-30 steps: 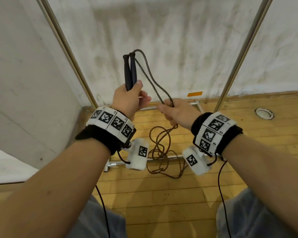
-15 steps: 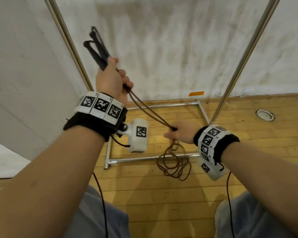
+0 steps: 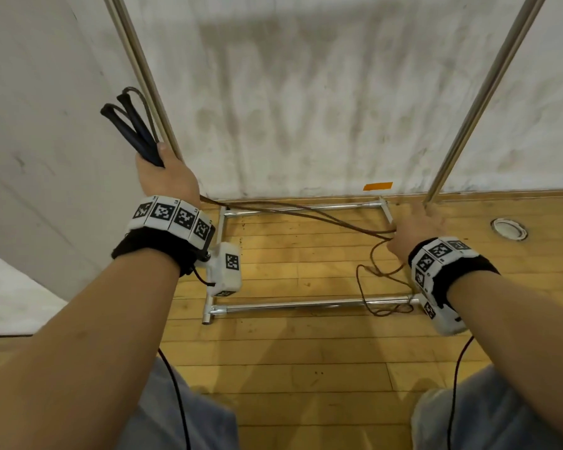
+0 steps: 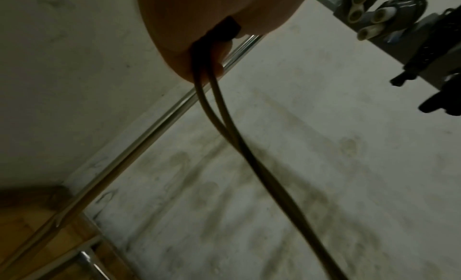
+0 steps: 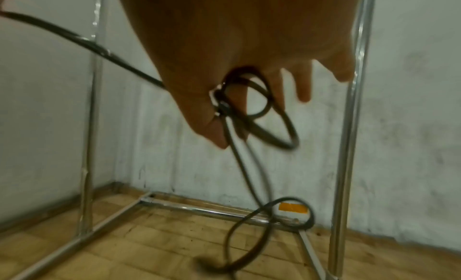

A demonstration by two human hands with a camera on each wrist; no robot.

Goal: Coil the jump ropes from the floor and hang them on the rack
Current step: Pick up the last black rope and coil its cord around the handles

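Pretty bare corner of a room. The wall (image 3: 322,92) is white plaster, grubby with dark smudges and streaks, and it meets a plainer side wall (image 3: 46,125) on the left. Floor (image 3: 306,352) is worn wood strips with a baseboard along the back. There's an orange sticker (image 3: 377,186) low on the wall and a round metal floor plate (image 3: 509,228) over on the right.

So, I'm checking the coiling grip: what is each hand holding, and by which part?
Left hand grips the jump rope's two black handles; right hand pinches its brown cord partway along.
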